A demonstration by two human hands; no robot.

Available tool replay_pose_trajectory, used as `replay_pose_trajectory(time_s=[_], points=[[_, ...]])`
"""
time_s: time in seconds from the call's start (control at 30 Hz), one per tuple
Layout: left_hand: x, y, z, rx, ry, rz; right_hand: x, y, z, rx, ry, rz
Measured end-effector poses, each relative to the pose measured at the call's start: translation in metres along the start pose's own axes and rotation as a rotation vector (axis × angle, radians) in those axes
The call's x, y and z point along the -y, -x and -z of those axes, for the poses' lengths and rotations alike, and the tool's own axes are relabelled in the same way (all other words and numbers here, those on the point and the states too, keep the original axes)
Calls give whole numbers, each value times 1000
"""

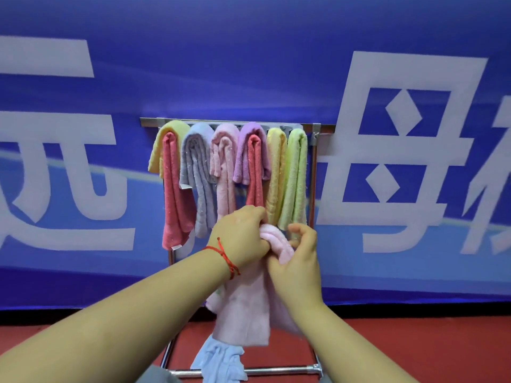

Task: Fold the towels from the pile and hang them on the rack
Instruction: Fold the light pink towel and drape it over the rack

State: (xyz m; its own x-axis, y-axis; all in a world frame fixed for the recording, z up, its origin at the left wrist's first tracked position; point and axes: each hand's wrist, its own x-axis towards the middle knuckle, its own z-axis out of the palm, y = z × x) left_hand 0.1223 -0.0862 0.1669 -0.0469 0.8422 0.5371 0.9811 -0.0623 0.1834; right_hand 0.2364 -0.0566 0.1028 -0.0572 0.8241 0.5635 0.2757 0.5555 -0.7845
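Note:
A pale pink towel (249, 308) hangs folded from my two hands in front of the metal rack (315, 172). My left hand (240, 233), with a red string at the wrist, grips the towel's top fold. My right hand (297, 258) holds the same fold from the right, fingers curled around it. Several folded towels hang over the rack's upper bars: yellow over red (172, 189), grey (197, 172), pink (225, 167), purple over red (253, 161), yellow (276, 172) and light green (294, 175). A light blue towel (221, 360) hangs low in front.
A blue banner with large white characters (401, 150) covers the wall behind the rack. The floor (414, 349) is red. The rack's lower crossbar (276, 370) runs along the bottom of the view, near my forearms.

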Motion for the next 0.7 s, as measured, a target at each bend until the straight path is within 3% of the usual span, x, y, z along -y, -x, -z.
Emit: replay_pose_trajectory(time_s=[0.13, 0.27, 0.37, 0.7], points=[[-6, -6, 1, 33, -99, -50, 2, -21, 8, 195, 236, 7], [-5, -17, -3, 119, -397, -91, 3, -46, 15, 243, 430, 8], [-5, -32, -7, 156, -491, -44, 4, -63, 13, 299, 548, 7], [-5, -104, -6, 182, -322, 140, 15, -145, 10, 363, 726, -37]])
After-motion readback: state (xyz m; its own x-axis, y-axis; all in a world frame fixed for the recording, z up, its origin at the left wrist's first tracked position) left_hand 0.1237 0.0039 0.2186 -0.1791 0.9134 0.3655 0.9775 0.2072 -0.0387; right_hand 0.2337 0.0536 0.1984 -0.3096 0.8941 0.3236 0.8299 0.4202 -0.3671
